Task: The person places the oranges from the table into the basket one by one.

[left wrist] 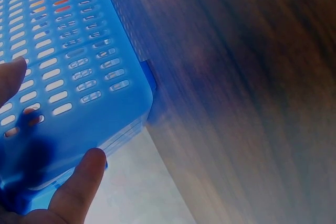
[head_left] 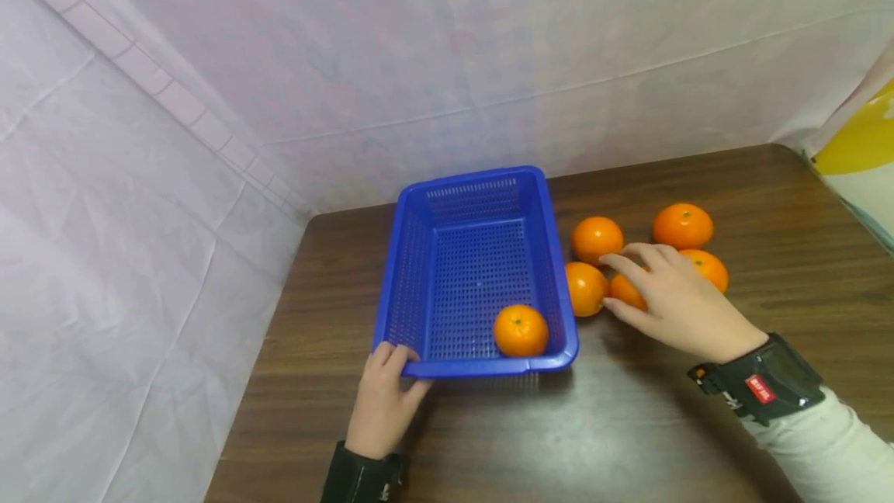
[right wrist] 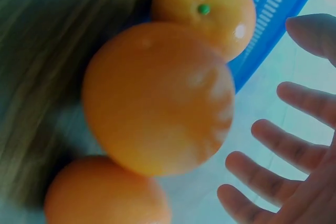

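A blue plastic basket with perforated walls stands on the table, one orange lying in its near right corner. At its near left corner my left hand grips the rim, fingers over the edge and thumb on the near side. My right hand hovers over the loose oranges with spread fingers, partly covering one orange. An orange sits against the basket's right side, with another orange behind it. In the right wrist view, a large orange is apart from the fingertips.
Farther right lie an orange and one more orange, partly behind the right hand. The brown wooden table meets a pale hanging sheet at the back and left. Something yellow shows at the right edge.
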{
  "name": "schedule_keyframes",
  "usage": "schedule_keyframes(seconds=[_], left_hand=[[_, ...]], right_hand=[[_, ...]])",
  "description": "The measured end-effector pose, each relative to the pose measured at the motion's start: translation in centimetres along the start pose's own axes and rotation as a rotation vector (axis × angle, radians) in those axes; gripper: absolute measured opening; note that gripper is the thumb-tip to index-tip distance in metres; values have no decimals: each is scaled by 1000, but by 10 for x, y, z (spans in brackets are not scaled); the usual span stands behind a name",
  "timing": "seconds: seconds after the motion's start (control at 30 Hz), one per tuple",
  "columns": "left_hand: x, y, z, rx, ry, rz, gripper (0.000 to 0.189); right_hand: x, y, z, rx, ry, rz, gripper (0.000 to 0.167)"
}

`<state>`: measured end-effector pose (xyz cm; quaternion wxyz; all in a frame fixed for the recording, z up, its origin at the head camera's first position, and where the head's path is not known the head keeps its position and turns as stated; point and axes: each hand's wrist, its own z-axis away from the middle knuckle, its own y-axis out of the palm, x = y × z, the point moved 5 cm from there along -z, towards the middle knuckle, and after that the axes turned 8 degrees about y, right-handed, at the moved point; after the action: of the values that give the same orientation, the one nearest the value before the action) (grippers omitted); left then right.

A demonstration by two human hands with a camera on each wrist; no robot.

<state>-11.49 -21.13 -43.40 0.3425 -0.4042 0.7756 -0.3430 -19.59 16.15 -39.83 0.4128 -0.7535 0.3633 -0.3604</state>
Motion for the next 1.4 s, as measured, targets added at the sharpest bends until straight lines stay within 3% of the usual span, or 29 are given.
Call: schedule_keyframes(seconds=[0.4,1.4], left_hand=[[1,2,1,-1,0,2,36],[0,1,0,3,-14,-5,35]], right_hand=[[-17,9,10,23,30,36,61],[-22,32,8,102,71,112,65]])
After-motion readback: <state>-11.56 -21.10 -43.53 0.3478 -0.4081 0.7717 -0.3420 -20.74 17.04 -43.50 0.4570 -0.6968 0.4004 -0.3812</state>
